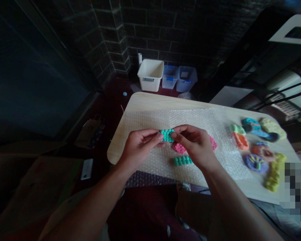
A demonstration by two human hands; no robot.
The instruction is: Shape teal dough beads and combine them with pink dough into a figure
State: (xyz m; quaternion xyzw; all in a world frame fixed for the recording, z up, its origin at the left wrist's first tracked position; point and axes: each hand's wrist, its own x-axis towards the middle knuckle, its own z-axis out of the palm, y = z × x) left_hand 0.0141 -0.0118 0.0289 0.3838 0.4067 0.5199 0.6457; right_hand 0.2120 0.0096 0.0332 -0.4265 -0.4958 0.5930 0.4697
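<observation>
A small turquoise piece with a bumpy, beaded surface (167,135) is held up above the bubble wrap (150,122). My left hand (139,144) pinches its left end between thumb and fingers. On its right end, the thumb and fingers of my right hand (194,140) are closed as well. Below them on the wrap lies a second turquoise bumpy piece (182,161), its right end partly covered by my right hand. Behind that hand a pink textured piece (179,148) shows on both sides, its middle hidden.
Colourful clay-like pieces sit at the table's right, among them an orange-and-green one (240,139), a purple disc (256,163) and a yellow-green strip (275,172). Beyond the wooden table (145,99) stand a white bin (150,83) and two clear boxes (187,83) by a brick wall.
</observation>
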